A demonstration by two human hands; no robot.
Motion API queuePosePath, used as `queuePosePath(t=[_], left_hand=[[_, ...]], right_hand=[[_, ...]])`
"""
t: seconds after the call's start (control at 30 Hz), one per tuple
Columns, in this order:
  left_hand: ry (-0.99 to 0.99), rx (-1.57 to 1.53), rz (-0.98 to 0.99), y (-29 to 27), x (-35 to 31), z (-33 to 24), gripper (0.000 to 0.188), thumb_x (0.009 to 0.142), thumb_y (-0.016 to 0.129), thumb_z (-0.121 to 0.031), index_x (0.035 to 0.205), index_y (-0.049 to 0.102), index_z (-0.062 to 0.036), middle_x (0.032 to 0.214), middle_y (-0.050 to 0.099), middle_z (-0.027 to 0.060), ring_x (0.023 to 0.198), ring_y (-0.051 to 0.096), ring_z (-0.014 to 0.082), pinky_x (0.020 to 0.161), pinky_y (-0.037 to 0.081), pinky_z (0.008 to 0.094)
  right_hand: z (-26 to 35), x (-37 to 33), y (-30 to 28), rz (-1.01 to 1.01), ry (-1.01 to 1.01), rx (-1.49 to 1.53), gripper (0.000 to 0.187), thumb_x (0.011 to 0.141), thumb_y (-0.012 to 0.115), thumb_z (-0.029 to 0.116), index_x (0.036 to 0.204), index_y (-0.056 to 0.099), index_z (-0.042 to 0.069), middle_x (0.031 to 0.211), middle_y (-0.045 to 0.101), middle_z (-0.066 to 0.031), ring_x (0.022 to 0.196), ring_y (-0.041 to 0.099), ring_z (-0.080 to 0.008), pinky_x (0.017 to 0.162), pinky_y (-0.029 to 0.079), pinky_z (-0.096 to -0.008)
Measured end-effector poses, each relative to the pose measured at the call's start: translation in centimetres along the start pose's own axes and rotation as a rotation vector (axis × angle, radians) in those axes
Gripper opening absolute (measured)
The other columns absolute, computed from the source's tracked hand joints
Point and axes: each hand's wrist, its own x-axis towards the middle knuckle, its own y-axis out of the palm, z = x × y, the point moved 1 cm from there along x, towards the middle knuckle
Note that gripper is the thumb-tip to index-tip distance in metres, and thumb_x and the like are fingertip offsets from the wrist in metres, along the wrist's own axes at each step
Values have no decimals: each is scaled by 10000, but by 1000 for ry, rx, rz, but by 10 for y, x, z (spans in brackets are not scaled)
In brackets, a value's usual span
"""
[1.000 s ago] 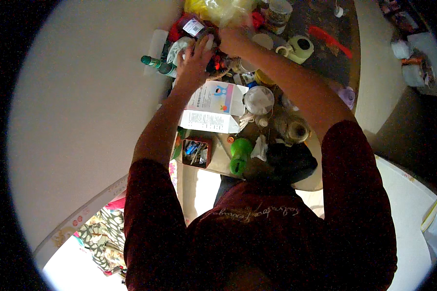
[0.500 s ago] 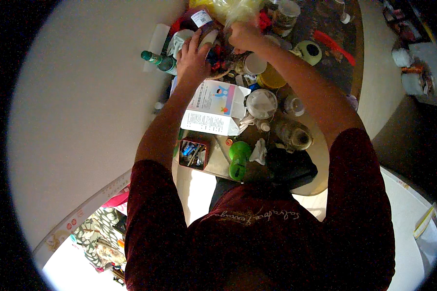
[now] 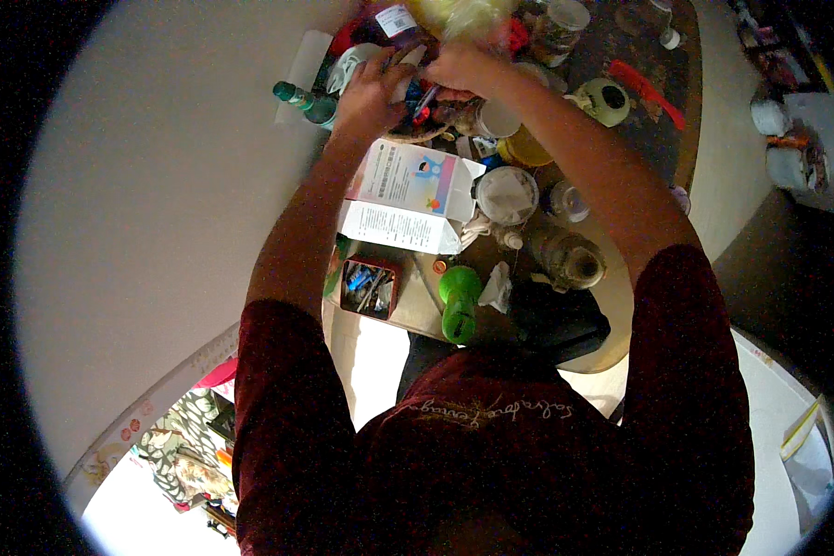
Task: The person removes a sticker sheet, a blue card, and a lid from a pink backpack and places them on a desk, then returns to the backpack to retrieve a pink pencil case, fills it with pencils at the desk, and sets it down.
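Both arms stretch to the far end of the cluttered table. My left hand (image 3: 371, 97) is over a round basket (image 3: 419, 139) of mixed small things, its fingers bent around something pale that I cannot make out. Close beside it, my right hand (image 3: 461, 69) is closed, its fingertips mostly hidden; what it holds does not show. A slim purple-grey stick (image 3: 426, 100) pokes up between the hands. Just beyond them are a dark container with a white label (image 3: 396, 20) and a crumpled yellow plastic bag (image 3: 463, 18). A white cloth-like bundle (image 3: 350, 67) is left of my left hand.
A green bottle (image 3: 306, 102) stands by the wall at left. Nearer are an opened white carton (image 3: 408, 190), a lidded jar (image 3: 507, 196), a small tin of odds and ends (image 3: 369, 287), a green plastic container (image 3: 460, 304) and a black bag (image 3: 565, 320). A red comb-like strip (image 3: 647, 93) is far right.
My left hand has drawn its fingers in and shifted toward my right hand. My right hand has come slightly nearer, away from the yellow bag. The purple-grey stick now shows between them.
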Motion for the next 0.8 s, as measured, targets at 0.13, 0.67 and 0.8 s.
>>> queuePosePath(t=[0.13,0.67,0.8], left_hand=[[34,6,6,0,9,5,574,569,685,-70,1114,560,-199,1236,447,102,1070,477,348,873,460,420],[-14,-31,-46,4,-8,-4,570,557,620,3,1104,547,-137,1255,437,154,1071,471,392,892,431,451],[-16,-77,-116,8,-5,-11,559,550,599,29,1086,549,-121,1242,445,165,1066,466,401,883,422,460]], right_hand=[[0,11,21,-72,188,84,211,805,533,176,746,589,-19,601,616,-130,460,603,-151,362,488,-273],[20,-5,5,-137,191,-334,193,660,564,163,719,668,12,638,640,-144,591,635,-279,605,519,-407],[-3,19,29,-217,234,-560,220,665,572,165,764,661,-10,721,643,-181,664,634,-327,612,513,-412]])
